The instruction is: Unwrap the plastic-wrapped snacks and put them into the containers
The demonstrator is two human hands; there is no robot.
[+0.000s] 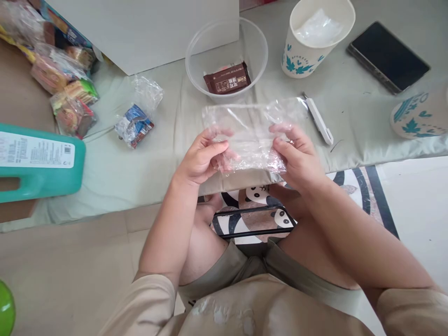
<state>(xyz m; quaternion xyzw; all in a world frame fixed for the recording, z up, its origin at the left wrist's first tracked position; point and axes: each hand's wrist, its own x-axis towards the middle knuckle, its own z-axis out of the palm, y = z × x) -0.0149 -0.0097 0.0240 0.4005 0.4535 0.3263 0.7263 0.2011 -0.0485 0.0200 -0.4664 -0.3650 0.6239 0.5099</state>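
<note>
A clear plastic bag (pixel 250 135) is stretched between my two hands above the front edge of the cloth-covered table. My left hand (pixel 206 154) pinches its left side, thumb on top. At the right side, my right hand (pixel 297 154) grips it the same way. The bag looks flat, with nothing visible inside. Just beyond it stands a clear plastic bowl (pixel 196 70) with a brown snack packet (pixel 229 79) in it. A white utility knife (pixel 319 120) lies to the right of the bag.
A paper cup (pixel 297 56) with clear plastic inside stands behind the knife, near a phone (pixel 390 56). Another paper cup (pixel 423 114) is at the right. Leftward are a blue wrapped snack (pixel 135 125), several wrapped snacks (pixel 70 88), a teal jug (pixel 52 179) and a white box (pixel 157 32).
</note>
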